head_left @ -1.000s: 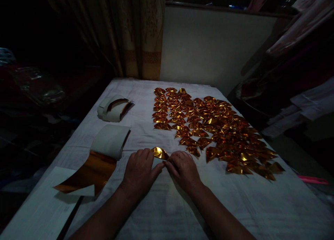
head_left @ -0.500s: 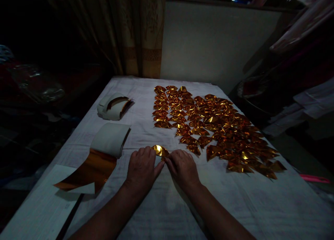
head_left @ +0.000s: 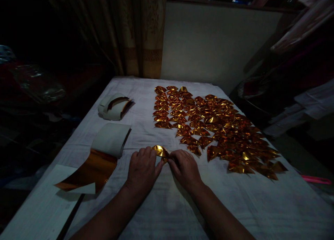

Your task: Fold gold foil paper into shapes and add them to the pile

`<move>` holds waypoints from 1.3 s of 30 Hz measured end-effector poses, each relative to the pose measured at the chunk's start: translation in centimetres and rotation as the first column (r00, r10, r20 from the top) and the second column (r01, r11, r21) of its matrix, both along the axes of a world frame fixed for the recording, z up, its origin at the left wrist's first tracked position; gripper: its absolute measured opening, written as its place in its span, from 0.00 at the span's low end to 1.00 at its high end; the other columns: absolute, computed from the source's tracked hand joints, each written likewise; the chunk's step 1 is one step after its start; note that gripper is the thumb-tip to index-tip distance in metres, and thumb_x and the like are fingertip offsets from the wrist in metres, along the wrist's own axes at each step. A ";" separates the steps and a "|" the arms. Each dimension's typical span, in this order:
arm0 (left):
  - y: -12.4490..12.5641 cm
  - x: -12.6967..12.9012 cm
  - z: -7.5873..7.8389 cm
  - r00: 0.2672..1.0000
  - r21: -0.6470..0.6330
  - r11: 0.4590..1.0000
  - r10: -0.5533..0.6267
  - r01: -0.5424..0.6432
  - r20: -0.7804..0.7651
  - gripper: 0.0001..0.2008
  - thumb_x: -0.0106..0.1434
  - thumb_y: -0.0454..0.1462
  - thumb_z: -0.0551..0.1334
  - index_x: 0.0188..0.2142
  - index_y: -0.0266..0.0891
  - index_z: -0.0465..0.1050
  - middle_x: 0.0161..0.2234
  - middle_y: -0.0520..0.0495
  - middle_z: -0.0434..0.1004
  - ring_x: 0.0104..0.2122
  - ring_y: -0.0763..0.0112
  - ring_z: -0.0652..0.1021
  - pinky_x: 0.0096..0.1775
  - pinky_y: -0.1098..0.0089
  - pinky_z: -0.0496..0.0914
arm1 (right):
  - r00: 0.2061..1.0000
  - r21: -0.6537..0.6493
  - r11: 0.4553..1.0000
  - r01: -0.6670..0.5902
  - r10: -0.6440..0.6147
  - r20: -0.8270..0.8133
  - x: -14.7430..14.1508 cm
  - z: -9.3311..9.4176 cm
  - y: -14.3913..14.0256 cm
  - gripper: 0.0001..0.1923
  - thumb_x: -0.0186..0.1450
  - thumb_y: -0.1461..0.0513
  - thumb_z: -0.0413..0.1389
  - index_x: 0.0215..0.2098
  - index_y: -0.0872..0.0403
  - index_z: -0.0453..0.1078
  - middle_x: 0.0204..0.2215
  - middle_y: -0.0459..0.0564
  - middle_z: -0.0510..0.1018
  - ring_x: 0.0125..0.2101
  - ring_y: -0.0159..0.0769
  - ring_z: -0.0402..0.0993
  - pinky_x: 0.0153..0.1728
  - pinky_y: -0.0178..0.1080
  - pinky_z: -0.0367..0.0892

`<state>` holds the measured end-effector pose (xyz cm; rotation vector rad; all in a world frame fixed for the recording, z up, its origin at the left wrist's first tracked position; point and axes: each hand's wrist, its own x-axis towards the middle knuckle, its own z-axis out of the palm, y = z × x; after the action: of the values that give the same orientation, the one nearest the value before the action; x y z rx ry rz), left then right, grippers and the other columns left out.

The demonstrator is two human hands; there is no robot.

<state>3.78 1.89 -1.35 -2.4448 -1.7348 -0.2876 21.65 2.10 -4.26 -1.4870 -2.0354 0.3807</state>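
A small piece of gold foil paper [head_left: 160,151] lies on the white cloth-covered table [head_left: 169,205], folded into a pointed shape. My left hand [head_left: 142,170] presses on its left side with thumb and fingers. My right hand [head_left: 184,168] pinches its right edge; the two thumbs nearly meet. To the right, several folded gold foil pieces [head_left: 214,127] lie in rows over the table's far right part.
A curled stack of gold foil sheets with white backing [head_left: 99,156] lies left of my hands. A smaller curled stack [head_left: 114,106] sits farther back left. A curtain [head_left: 125,31] and a pale wall [head_left: 214,41] stand behind. A pink object [head_left: 315,180] lies at the right edge.
Both hands have stayed on the foil piece, with the fingers shifting slightly closer together over it. The view has shifted a little.
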 end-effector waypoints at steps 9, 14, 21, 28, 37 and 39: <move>0.1 0.0 -0.1 1.000 -0.006 1.000 0.004 -0.004 0.009 0.15 0.65 0.47 0.64 0.40 0.36 0.72 0.37 0.43 0.74 0.39 0.54 0.73 0.39 0.57 0.65 | 1.000 -0.014 1.000 0.020 -0.020 0.000 -0.4 0.4 0.1 0.01 0.65 0.63 0.58 0.35 0.52 0.69 0.31 0.46 0.75 0.34 0.39 0.71 0.37 0.39 0.59; 0.1 0.1 0.0 1.000 -0.022 1.000 0.005 -0.005 0.013 0.15 0.66 0.48 0.62 0.40 0.37 0.72 0.37 0.43 0.74 0.38 0.55 0.73 0.39 0.57 0.64 | 0.995 -0.078 0.993 0.093 -0.089 0.049 -1.2 1.1 0.4 0.05 0.62 0.64 0.61 0.34 0.51 0.68 0.30 0.46 0.75 0.34 0.40 0.71 0.37 0.39 0.58; 0.3 -0.4 0.2 0.998 -0.074 0.997 0.002 0.002 0.063 0.15 0.65 0.47 0.64 0.42 0.38 0.71 0.39 0.44 0.74 0.41 0.54 0.73 0.42 0.56 0.64 | 0.995 -0.133 0.990 0.052 -0.041 0.086 -0.7 1.6 0.8 0.05 0.63 0.67 0.60 0.34 0.51 0.70 0.31 0.46 0.76 0.35 0.39 0.71 0.38 0.39 0.58; 0.3 -0.8 0.7 0.994 -0.131 0.991 0.007 0.008 0.109 0.13 0.65 0.45 0.64 0.44 0.39 0.71 0.40 0.45 0.73 0.43 0.54 0.73 0.44 0.56 0.64 | 0.980 -0.041 0.992 0.117 -0.108 0.167 -1.8 1.4 0.3 0.04 0.64 0.61 0.61 0.36 0.52 0.70 0.32 0.48 0.76 0.36 0.41 0.71 0.38 0.40 0.58; 0.4 -1.2 1.0 0.990 -0.178 0.983 -0.007 0.032 0.139 0.14 0.63 0.44 0.65 0.44 0.40 0.70 0.42 0.45 0.74 0.44 0.55 0.73 0.45 0.57 0.64 | 0.979 -0.053 0.991 0.127 -0.116 0.166 -1.8 1.2 0.7 0.06 0.65 0.61 0.62 0.33 0.51 0.70 0.30 0.45 0.76 0.34 0.38 0.71 0.37 0.39 0.56; 0.3 -1.1 1.0 0.989 -0.183 0.983 -0.006 0.034 0.150 0.14 0.63 0.44 0.66 0.44 0.40 0.70 0.42 0.45 0.74 0.45 0.55 0.73 0.45 0.57 0.64 | 0.979 -0.033 0.993 0.110 -0.102 0.177 -1.7 1.0 0.7 0.06 0.65 0.60 0.62 0.34 0.52 0.70 0.30 0.46 0.76 0.34 0.39 0.70 0.38 0.39 0.56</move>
<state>2.65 2.19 -0.34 -2.6341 -1.8756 -0.3339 19.97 2.83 -3.22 -1.7000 -2.0816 0.2602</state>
